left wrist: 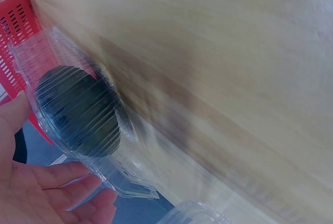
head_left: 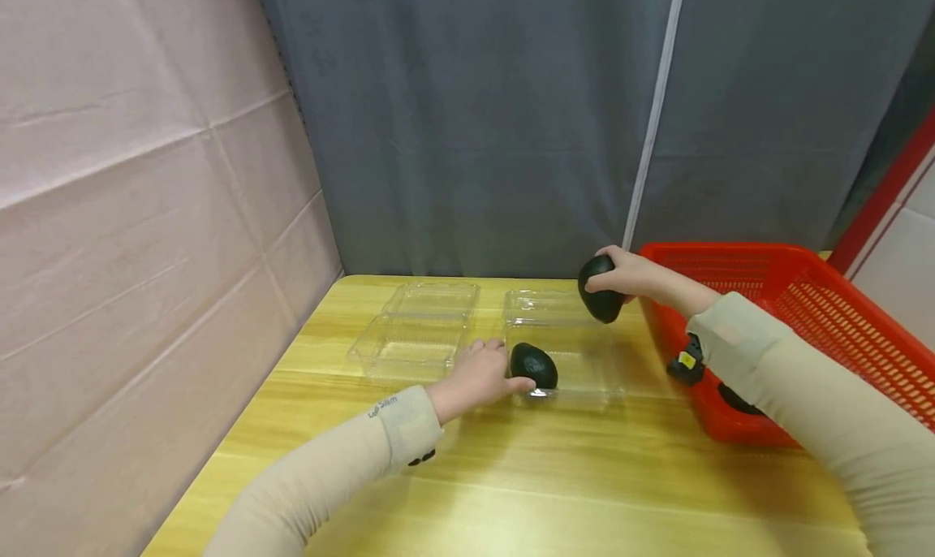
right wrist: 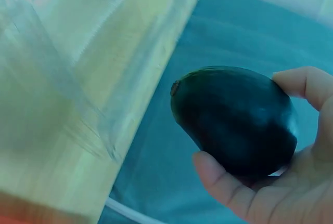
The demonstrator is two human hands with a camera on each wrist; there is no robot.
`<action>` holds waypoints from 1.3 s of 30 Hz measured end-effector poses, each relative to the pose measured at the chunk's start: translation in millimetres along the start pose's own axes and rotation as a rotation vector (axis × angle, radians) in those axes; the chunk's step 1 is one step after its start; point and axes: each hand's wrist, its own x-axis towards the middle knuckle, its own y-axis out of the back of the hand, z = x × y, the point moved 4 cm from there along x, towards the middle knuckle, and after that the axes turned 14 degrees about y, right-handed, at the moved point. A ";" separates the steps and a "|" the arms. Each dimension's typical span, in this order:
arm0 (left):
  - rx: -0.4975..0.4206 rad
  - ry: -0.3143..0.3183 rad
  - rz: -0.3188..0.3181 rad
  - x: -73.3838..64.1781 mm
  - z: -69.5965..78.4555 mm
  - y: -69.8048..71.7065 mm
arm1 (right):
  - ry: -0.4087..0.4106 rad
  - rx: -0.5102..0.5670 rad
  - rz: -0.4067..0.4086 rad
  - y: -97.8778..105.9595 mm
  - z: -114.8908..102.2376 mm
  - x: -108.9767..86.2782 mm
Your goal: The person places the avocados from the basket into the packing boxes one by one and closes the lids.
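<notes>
From afar I watch the table, a red basket at its right, I judge for the right hand's easy reach. At the left edge of the right clear container, the left hand has fingers relaxed, perhaps steadying it; contact is unclear. The right hand grips one avocado aloft near its far right corner; another avocado lies inside, near left.

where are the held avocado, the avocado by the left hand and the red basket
held avocado [right wrist: 234, 122], right wrist view, middle of its dark side
other avocado [head_left: 534, 367], head view, middle of its visible side
red basket [head_left: 847, 321], head view, slotted inner wall
</notes>
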 end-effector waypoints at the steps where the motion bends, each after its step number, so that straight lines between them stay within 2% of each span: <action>1: 0.002 0.000 0.000 0.1 0.3 0.1 | 0.006 -0.016 -0.009 -4.4 -0.1 1.3; 11: 0.002 -0.003 -0.001 1.0 0.8 0.1 | -0.017 -0.113 -0.180 -45.4 7.1 9.6; 16: -0.001 0.002 0.001 0.3 0.2 0.0 | -0.021 -0.197 -0.260 -62.1 9.2 10.8; 20: -0.005 0.002 -0.004 0.3 0.6 -0.1 | -0.039 -0.215 -0.313 -74.9 11.9 10.5; 31: 0.010 0.011 -0.006 -0.1 1.0 -0.3 | -0.057 -0.284 -0.377 -95.5 19.1 11.0; 39: 0.018 0.010 -0.004 0.9 1.3 -1.5 | -0.073 -0.292 -0.375 -100.3 24.6 11.7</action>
